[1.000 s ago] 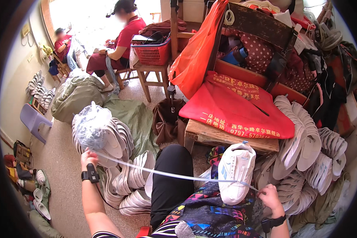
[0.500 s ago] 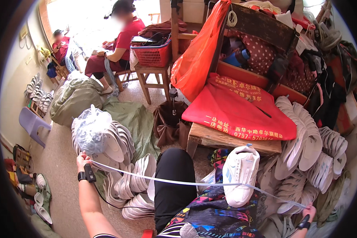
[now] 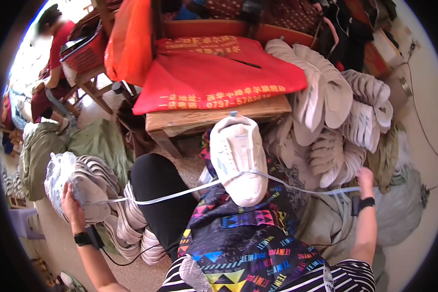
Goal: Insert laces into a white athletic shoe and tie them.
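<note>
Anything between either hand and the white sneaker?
Nothing visible blocks the way. The pale lace runs in plain view from the left hand to the white sneaker and on to the right hand; the black trouser leg lies behind it.

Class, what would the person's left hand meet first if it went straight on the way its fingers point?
Probably the crumpled, translucent plastic bag on the stack of pale shoe uppers: the left hand's fingers point up toward it, though depth is unclear.
</note>
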Motion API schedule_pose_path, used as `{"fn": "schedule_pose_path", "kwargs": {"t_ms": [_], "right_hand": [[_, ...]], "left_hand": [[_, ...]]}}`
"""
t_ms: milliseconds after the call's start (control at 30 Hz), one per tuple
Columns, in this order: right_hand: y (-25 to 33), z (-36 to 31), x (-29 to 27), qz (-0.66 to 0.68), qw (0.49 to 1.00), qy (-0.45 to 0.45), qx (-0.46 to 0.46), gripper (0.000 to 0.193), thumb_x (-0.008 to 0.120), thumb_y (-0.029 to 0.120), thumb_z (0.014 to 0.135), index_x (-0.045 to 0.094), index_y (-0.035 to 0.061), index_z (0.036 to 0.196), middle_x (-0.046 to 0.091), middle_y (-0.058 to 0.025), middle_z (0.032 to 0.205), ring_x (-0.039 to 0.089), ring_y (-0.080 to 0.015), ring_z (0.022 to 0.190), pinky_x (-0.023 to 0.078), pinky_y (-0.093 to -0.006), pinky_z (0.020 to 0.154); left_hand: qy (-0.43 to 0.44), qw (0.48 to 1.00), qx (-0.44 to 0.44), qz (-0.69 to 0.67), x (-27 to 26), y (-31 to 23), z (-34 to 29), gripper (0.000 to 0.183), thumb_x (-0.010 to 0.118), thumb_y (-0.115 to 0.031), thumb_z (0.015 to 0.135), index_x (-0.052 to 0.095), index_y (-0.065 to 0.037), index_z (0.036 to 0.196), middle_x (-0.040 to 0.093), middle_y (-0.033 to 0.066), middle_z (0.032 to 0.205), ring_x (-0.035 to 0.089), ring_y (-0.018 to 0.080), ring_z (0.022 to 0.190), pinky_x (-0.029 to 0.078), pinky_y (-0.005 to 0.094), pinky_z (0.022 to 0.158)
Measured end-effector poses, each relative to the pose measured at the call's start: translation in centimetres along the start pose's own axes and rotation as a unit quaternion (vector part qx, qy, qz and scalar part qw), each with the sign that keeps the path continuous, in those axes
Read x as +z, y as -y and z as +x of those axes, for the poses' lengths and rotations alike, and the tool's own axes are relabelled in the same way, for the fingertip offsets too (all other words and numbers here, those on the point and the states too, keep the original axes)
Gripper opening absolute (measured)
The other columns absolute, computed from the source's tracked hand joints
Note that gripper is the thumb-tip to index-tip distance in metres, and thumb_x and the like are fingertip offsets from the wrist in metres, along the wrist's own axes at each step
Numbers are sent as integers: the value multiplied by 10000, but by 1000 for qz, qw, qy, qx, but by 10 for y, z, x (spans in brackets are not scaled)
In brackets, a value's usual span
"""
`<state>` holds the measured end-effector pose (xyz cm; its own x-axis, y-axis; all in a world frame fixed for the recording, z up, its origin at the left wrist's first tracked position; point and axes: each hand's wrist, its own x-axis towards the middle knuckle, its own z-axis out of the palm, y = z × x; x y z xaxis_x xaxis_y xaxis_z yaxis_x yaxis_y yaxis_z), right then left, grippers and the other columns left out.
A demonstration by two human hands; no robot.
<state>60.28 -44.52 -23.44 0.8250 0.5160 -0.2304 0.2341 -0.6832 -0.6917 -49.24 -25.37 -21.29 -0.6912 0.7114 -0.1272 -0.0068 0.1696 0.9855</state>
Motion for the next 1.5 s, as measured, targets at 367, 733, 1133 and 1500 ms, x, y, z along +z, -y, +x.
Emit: {"fn": "schedule_pose_path", "kwargs": {"t_ms": [367, 733, 1133, 1500], "right_hand": [[242, -256, 248, 269, 830, 471, -127, 268, 482, 71, 990, 455, 41, 1255, 632, -108, 1054, 609, -125, 780, 524, -244, 663], [246, -269, 239, 21, 830, 459, -315, 167, 618, 178, 960, 574, 17, 977, 601, -38, 743, 560, -103, 679, 475, -291, 629], [254, -272, 246, 42, 855, 416, -307, 181, 586, 198, 979, 633, 23, 978, 607, -44, 730, 540, -67, 686, 459, -281, 625], [250, -264, 250, 47, 824, 481, -296, 250, 596, 230, 973, 654, 9, 872, 614, -29, 706, 540, -57, 698, 462, -284, 634]], "left_hand": [[532, 844, -40, -50, 295, -34, -262, 227, 411, -166, 1049, 518, -13, 1180, 702, 102, 973, 619, 103, 750, 474, 222, 655], [600, 787, -49, 137, 306, -29, -311, 190, 567, -197, 1005, 574, -8, 983, 571, 3, 659, 521, 53, 567, 412, 231, 504], [547, 830, -29, 103, 312, -11, -313, 226, 624, -239, 970, 640, -35, 874, 550, -44, 653, 458, 21, 526, 361, 214, 439], [528, 736, 364, 217, 323, -30, -304, 151, 687, -160, 849, 627, -31, 800, 584, 108, 721, 592, 305, 677, 489, 407, 630]]}}
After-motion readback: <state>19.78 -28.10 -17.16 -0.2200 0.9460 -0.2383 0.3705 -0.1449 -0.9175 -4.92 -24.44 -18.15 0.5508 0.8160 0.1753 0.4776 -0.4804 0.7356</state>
